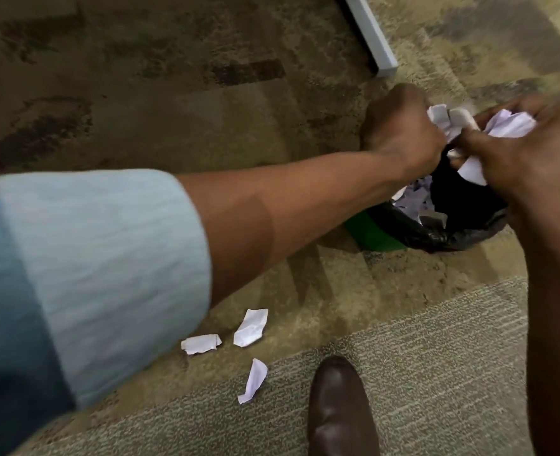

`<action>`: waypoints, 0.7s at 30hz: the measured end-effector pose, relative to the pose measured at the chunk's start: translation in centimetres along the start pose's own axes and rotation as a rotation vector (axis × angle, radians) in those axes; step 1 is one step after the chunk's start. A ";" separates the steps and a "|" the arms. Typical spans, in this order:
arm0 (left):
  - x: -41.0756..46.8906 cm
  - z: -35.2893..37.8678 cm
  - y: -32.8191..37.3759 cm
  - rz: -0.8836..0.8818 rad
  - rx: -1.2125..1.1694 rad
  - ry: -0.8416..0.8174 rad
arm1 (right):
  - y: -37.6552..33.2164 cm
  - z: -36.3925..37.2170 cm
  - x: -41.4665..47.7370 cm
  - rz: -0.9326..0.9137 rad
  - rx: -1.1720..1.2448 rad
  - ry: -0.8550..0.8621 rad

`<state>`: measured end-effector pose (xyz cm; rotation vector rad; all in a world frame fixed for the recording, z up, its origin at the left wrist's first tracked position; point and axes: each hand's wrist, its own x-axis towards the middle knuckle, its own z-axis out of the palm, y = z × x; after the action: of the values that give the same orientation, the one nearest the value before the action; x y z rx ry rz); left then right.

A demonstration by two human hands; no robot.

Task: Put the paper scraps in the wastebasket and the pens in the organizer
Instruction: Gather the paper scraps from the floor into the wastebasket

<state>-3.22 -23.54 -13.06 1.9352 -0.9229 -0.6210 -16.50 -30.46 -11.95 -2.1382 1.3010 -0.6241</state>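
A green wastebasket (375, 233) with a black liner stands on the carpet at the right, with several white paper scraps inside. Right above its opening, my left hand (400, 130) and my right hand (528, 159) are together, both closed on a bunch of white paper scraps (508, 125). Three more paper scraps lie on the carpet nearer to me: one (201, 343) at the left, one (250, 327) beside it, and one (254, 380) lower down. No pens and no organizer are in view.
A brown leather shoe (337, 409) is on the carpet at the bottom, close to the loose scraps. A grey metal furniture leg (370, 34) comes down to the floor at the top right, behind the wastebasket.
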 end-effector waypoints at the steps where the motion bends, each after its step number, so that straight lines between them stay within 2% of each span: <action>1: 0.4 0.6 0.0 -0.005 0.009 -0.024 | 0.3 0.0 0.3 0.016 -0.003 -0.006; 5: 1.6 2.0 -0.2 -0.008 0.020 -0.169 | 1.5 1.4 1.6 0.108 -0.131 0.047; 9: 1.7 1.2 -0.4 -0.035 -0.181 -0.257 | 1.5 1.9 1.5 0.063 -0.246 0.089; 12: 1.7 -0.2 -0.6 -0.006 -0.194 -0.350 | 1.6 1.8 1.6 0.050 -0.273 0.054; 14: 1.3 -1.6 -0.5 0.036 -0.156 -0.312 | 1.6 1.7 1.7 0.045 -0.250 0.094; 18: 0.3 -4.8 -1.4 0.121 -0.162 -0.173 | 1.6 2.1 0.1 -0.128 -0.232 0.215; 21: -0.8 -7.4 -3.8 0.086 -0.156 -0.084 | 0.3 4.4 -3.9 -0.190 -0.083 0.162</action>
<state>3.01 -17.93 -12.72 1.7329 -0.9756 -0.7069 -15.51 -26.10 -15.83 -2.3385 1.2343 -0.8500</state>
